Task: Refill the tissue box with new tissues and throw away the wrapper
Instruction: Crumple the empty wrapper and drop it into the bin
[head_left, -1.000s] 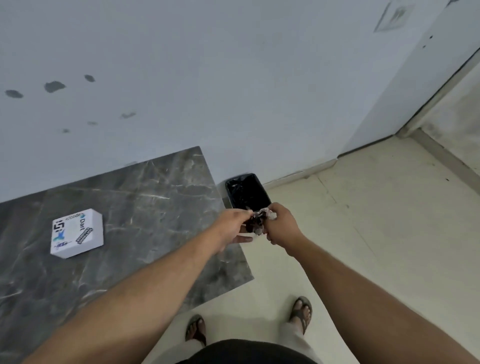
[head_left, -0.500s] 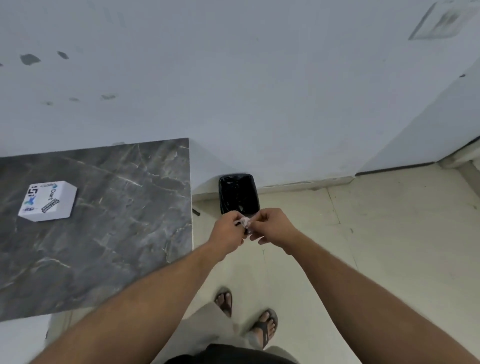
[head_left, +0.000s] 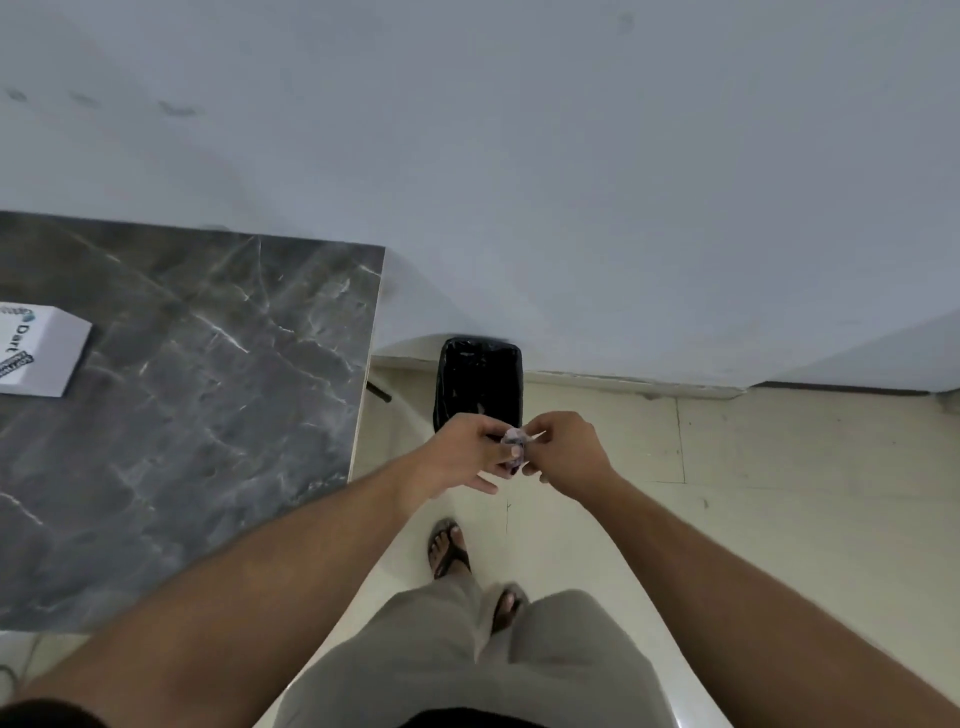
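A crumpled clear wrapper (head_left: 515, 440) is pinched between my left hand (head_left: 464, 453) and my right hand (head_left: 566, 450). Both hands meet in front of me, just above the near rim of a small bin lined with a black bag (head_left: 478, 380), which stands on the floor against the wall. The white tissue box (head_left: 39, 349) with printed logos lies on the dark marble table (head_left: 208, 415) at the far left, cut off by the frame edge. Most of the wrapper is hidden inside my fingers.
The table's right edge runs close to my left forearm. Pale floor tiles (head_left: 779, 493) stretch to the right. A grey-white wall (head_left: 519, 182) rises behind the bin. My feet in sandals (head_left: 448, 548) stand on the floor below my hands.
The view has swung to the right and closer to the bin, so the tissue box slid toward the left edge. My hands have kept crumpling the wrapper smaller, and my feet have stepped forward.
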